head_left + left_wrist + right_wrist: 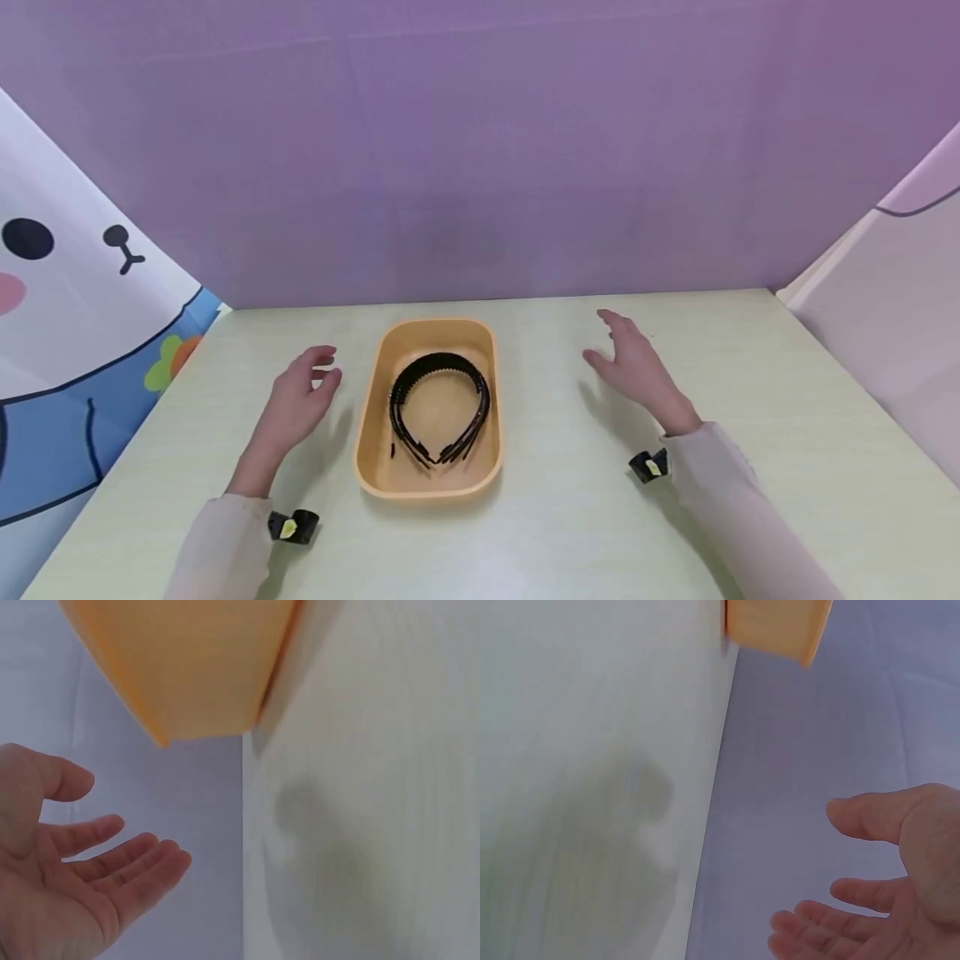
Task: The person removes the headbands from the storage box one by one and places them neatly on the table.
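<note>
In the head view, a yellow-orange plastic tray (pixel 431 485) stands on the table with several black headbands (pixel 438 362) lying nested inside it. Some of the headbands have toothed inner edges. My left hand (pixel 300 400) hovers to the left of the tray, its fingers relaxed and nothing in them. On the other side, my right hand (pixel 633 367) is held over the table farther from the tray, thumb apart from the fingers, holding nothing. The left wrist view has the tray's outer wall (pixel 202 667) close above the left hand's fingers (pixel 142 870).
The pale wooden table (pixel 555 533) ends at a purple cloth (pixel 480 167) along the back. At the left hangs a cloth with a cartoon animal print (pixel 75 333); a light cloth (pixel 892 308) hangs at the right. Black straps with yellow marks (pixel 294 527) sit at the wrists.
</note>
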A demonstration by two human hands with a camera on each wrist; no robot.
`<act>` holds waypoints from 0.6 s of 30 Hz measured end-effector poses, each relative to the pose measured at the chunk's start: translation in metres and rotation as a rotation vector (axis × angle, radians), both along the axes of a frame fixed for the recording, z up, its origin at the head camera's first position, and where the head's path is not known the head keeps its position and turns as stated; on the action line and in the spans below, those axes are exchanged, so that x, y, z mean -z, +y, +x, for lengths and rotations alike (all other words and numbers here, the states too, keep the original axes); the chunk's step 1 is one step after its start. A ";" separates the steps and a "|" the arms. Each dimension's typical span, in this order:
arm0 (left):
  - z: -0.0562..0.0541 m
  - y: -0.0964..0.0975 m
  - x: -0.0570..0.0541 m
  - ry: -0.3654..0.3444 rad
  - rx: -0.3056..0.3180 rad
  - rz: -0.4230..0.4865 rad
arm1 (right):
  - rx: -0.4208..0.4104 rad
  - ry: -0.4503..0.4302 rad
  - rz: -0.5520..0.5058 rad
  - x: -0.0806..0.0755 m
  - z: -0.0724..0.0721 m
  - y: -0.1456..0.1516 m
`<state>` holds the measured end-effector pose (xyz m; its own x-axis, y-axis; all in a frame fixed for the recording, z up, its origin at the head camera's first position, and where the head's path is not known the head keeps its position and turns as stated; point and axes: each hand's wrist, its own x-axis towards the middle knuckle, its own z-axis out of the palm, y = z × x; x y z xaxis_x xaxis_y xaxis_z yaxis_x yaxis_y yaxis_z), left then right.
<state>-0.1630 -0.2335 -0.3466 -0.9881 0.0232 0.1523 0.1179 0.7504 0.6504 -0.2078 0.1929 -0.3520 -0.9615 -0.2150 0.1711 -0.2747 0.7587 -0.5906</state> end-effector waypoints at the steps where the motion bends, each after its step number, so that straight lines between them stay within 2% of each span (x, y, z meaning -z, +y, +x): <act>1: 0.001 0.001 0.000 -0.006 -0.005 0.026 | -0.006 0.001 -0.006 0.001 0.000 -0.004; 4: 0.004 0.006 -0.001 -0.015 -0.012 0.083 | -0.027 0.001 -0.027 0.002 0.000 -0.016; 10: 0.010 0.014 0.001 -0.042 0.022 0.150 | -0.081 -0.004 -0.074 -0.004 0.001 -0.040; 15: 0.014 0.022 0.001 -0.130 0.051 0.319 | -0.118 -0.013 -0.123 -0.010 0.002 -0.059; 18: 0.015 0.026 0.001 -0.190 0.065 0.371 | -0.142 -0.024 -0.152 -0.012 0.003 -0.068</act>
